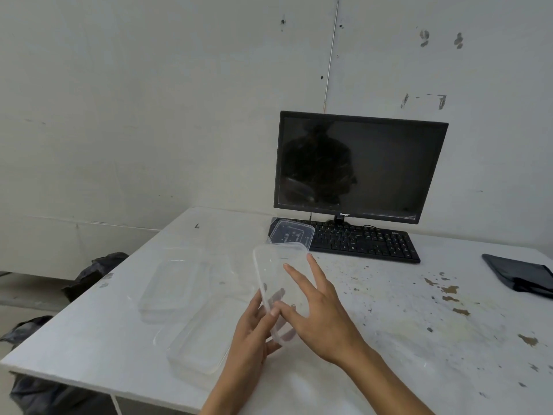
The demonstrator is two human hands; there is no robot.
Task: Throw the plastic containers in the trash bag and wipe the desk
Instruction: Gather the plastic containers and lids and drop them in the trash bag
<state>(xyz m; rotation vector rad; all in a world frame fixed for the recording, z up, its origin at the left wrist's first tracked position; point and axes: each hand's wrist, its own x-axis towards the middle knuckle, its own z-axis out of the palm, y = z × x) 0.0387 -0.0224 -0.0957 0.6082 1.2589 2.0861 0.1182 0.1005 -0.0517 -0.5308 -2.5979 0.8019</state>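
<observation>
The left hand and the right hand are bare, with slim fingers and short plain nails; the left forearm and the right forearm are bare too

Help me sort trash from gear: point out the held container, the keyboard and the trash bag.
held container (272, 265): head view, on its clear upper wall.
keyboard (365, 241): head view, on the middle keys.
trash bag (95, 272): head view, on its crumpled black top.
</observation>
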